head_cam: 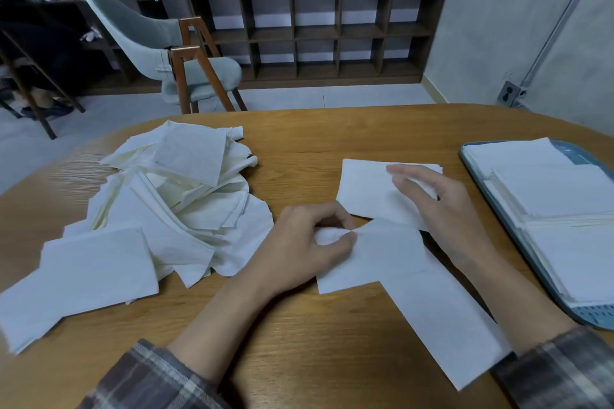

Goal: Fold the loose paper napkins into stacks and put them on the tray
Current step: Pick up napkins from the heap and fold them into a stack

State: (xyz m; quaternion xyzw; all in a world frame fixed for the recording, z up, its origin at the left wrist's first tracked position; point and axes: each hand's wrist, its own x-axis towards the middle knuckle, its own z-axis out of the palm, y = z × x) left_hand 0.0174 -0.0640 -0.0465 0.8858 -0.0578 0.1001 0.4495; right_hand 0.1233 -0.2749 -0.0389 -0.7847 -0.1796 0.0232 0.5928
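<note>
Pinching far end of long napkin in left hand; running near-right past slack, empty right hand.

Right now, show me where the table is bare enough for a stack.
Bare wood: the far strip of table between loose pile and tray, and the near edge between the forearms. Crowded: the left side under the pile, the centre under left hand and right hand, the tray nearly covered by stacks.
</note>
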